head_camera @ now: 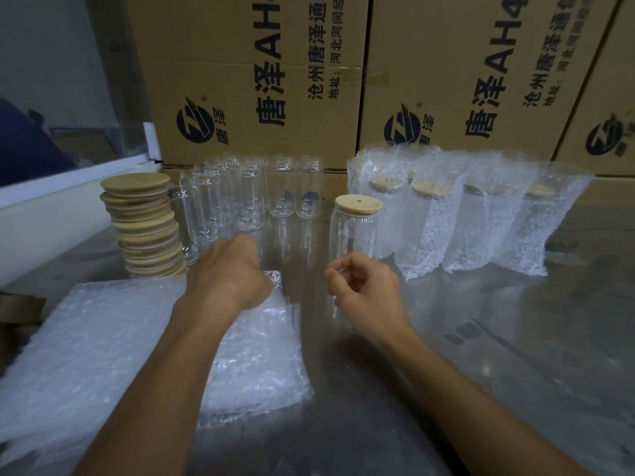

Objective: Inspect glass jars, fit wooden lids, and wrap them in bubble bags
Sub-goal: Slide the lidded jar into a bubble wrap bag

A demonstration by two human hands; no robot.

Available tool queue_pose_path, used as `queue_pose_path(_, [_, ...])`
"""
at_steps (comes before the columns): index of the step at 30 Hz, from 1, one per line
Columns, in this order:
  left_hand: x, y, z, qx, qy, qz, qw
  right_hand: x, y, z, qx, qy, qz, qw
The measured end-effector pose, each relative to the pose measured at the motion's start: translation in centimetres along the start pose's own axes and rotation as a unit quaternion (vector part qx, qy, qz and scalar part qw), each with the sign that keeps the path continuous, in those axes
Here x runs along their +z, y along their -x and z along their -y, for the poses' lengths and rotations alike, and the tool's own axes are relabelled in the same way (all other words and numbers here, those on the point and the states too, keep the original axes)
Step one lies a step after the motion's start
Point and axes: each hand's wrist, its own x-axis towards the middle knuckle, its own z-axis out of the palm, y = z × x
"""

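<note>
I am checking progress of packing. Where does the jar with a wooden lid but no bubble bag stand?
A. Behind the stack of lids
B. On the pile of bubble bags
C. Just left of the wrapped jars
C: the lidded jar stands unwrapped beside the wrapped jars.
</note>
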Motion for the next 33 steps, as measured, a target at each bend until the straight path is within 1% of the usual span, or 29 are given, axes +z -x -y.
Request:
queue_pose_path(2, [0.0,0.2,-0.2,0.018,-0.007,0.008,1.0,0.2,0.1,0.3,0.013,-0.018,0.026,0.999])
queue_pose_path(3, [0.0,0.2,-0.3,0.037,0.002,0.001,0.999,0.3,0.2,0.5,0.019,-0.032,0.038,0.999])
queue_pose_path(5, [0.0,0.1,-0.6,0.098,0.055,-0.045,0.993,0.5,0.3,1.2,0.044,-0.094,0.066,0.992])
queue_pose_path(7, [0.2,0.1,-1.0,0.185,0.136,-0.103,0.968,0.4,0.3,1.9,0.074,-0.157,0.113,0.978])
queue_pose_path(9, [0.4,0.3,-1.6,0.257,0.195,-0.14,0.936,0.3,0.3,2.1,0.092,-0.178,0.149,0.968])
queue_pose_path(10, [0.5,0.5,-2.0,0.282,0.212,-0.152,0.923,0.4,0.3,2.1,0.102,-0.194,0.153,0.964])
queue_pose_path(12, [1.0,0.7,-2.5,0.323,0.225,-0.172,0.903,0.7,0.2,2.0,0.128,-0.237,0.122,0.955])
queue_pose_path(14, [1.6,0.8,-2.8,0.346,0.215,-0.194,0.893,0.9,0.1,1.7,0.163,-0.264,0.055,0.949])
queue_pose_path(16, [2.2,0.5,-2.7,0.348,0.189,-0.202,0.896,1.1,-0.3,1.4,0.21,-0.318,0.026,0.924])
queue_pose_path(18, [2.9,0.2,-2.5,0.34,0.162,-0.186,0.908,1.2,-0.6,1.2,0.269,-0.397,0.05,0.876])
queue_pose_path(19, [3.3,0.1,-2.4,0.326,0.143,-0.168,0.919,1.2,-0.6,1.1,0.291,-0.418,0.071,0.857])
queue_pose_path(20, [3.8,-0.1,-2.2,0.305,0.117,-0.14,0.935,1.3,-0.6,1.0,0.309,-0.411,0.091,0.853])
queue_pose_path(22, [4.8,-0.5,-1.7,0.252,0.057,-0.068,0.964,1.3,-0.5,0.7,0.326,-0.338,0.112,0.876])
queue_pose_path(23, [5.3,-0.7,-1.4,0.227,0.027,-0.036,0.973,1.3,-0.4,0.4,0.326,-0.3,0.11,0.89])
queue_pose_path(25, [6.2,-0.9,-0.8,0.189,-0.032,0.003,0.981,1.1,-0.4,-0.1,0.324,-0.251,0.103,0.906])
queue_pose_path(27, [6.8,-1.1,-0.7,0.171,-0.056,0.008,0.984,0.8,-0.2,-0.2,0.309,-0.216,0.112,0.92])
queue_pose_path(30, [7.0,-1.3,-0.9,0.172,-0.014,-0.02,0.985,0.8,-0.2,-0.1,0.287,-0.189,0.119,0.932])
queue_pose_path(33, [6.9,-1.3,-1.2,0.189,0.023,-0.017,0.982,0.6,-0.2,-0.2,0.282,-0.192,0.13,0.931])
